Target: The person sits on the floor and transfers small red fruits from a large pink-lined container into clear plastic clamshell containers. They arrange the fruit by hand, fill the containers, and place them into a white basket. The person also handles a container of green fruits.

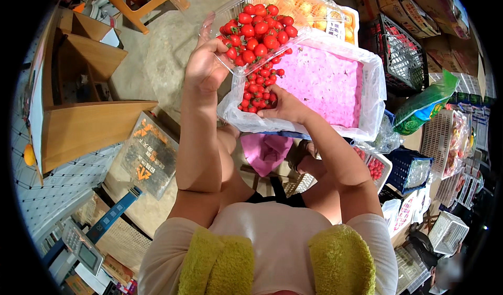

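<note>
My left hand (205,67) grips the near left side of a clear plastic clamshell box (230,64), raised over the crate's far left corner. Red cherry tomatoes (257,30) are heaped inside it, and its clear lid (285,4) hangs open on the far side. Below, loose cherry tomatoes (254,91) lie at the left end of a crate (373,80) lined with white film and a pink sheet (325,85). My right hand (285,106) reaches into that pile, thumb and fingers curled round several tomatoes; its fingertips are partly hidden.
Beyond the crate sits a tray of packed orange-yellow fruit (309,6). An orange stool (139,1) stands far left, with a wooden cabinet (99,132) nearer. Right of the crate are a black basket (398,54), a green bag (427,103) and a blue basket (406,169).
</note>
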A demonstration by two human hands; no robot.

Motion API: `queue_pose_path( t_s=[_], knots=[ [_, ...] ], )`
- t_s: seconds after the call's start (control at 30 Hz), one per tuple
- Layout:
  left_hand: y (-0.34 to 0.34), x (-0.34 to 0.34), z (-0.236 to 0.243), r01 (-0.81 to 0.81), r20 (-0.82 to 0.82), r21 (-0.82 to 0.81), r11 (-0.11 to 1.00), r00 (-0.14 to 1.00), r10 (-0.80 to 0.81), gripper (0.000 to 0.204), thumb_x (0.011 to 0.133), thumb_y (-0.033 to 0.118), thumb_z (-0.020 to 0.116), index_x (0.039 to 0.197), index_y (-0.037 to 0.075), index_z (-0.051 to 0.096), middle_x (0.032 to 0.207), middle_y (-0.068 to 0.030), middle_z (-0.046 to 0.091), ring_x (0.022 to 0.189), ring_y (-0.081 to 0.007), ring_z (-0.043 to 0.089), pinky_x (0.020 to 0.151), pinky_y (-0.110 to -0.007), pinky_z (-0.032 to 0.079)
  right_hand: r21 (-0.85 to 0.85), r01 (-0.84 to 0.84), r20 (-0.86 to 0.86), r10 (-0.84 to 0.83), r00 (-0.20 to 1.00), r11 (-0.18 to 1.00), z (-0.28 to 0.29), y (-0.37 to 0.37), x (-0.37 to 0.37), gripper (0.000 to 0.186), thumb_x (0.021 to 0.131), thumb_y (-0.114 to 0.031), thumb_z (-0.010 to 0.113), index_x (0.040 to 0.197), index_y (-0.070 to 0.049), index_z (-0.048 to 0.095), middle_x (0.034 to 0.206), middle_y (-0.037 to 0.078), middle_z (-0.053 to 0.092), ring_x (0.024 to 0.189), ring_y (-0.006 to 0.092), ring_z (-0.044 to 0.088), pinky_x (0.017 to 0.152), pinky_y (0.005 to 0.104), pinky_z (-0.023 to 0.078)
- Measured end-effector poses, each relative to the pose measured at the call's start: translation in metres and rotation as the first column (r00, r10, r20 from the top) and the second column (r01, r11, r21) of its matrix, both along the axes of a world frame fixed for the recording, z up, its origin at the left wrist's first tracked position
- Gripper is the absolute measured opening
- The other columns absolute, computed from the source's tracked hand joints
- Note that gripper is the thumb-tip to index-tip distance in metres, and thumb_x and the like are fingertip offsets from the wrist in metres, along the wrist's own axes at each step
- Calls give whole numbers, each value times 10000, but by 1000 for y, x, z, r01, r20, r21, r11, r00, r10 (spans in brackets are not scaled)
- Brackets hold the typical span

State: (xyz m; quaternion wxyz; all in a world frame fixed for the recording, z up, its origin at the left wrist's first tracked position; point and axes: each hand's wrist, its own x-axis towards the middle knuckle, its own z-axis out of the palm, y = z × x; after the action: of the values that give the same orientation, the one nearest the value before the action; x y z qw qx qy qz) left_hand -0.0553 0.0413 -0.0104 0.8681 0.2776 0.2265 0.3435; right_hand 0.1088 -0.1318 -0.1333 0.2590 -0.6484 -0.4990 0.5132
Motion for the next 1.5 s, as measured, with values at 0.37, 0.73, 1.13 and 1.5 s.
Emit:
queue_pose_path(
  t_s=[0.37, 0.73, 1.13, 1.5],
  knots=[
    [3, -4, -6, -26, 1, -25, 999, 1000, 26, 785, 784, -106, 353, 1466, 252, 204, 1363, -245, 397, 1168, -372, 519, 947, -551, 450, -12, 1, 18, -1, 1000, 1000, 18, 6, -15, 692, 747, -317, 814, 1294, -98, 451, 1042, 141, 596, 969, 238, 597, 868, 351, 494],
    [0, -1, -1, -32, 13, -35, 999, 999, 32, 795, 782, -100, 377, 1475, 242, 188, 1385, -234, 393, 1197, -372, 503, 962, -555, 443, 11, 112, 253, -111, 961, 994, 12, 10, -32, 682, 777, -474, 732, 1300, -112, 486, 1090, 247, 562, 958, 350, 616, 868, 402, 500],
    [5, -6, -11, -52, -46, -37, 998, 998, 51, 828, 761, -116, 381, 1484, 239, 190, 1303, -183, 488, 1103, -308, 569, 883, -543, 493, -22, 380, -233, -374, 898, 925, 77, -7, 54, 268, 912, -239, 632, 1155, -151, 563, 868, -28, 593, 709, 71, 586, 555, 217, 483],
    [-21, 15, 5, 112, 14, -63, 992, 994, -111, 835, 726, -103, 375, 1495, 181, 218, 1356, -167, 466, 1195, -312, 534, 970, -483, 479, 559, -123, 407, -142, 902, 820, 211, 58, 24, 518, 822, -208, 716, 1297, -137, 523, 1113, 165, 548, 971, 305, 622, 852, 372, 502]
  ],
)
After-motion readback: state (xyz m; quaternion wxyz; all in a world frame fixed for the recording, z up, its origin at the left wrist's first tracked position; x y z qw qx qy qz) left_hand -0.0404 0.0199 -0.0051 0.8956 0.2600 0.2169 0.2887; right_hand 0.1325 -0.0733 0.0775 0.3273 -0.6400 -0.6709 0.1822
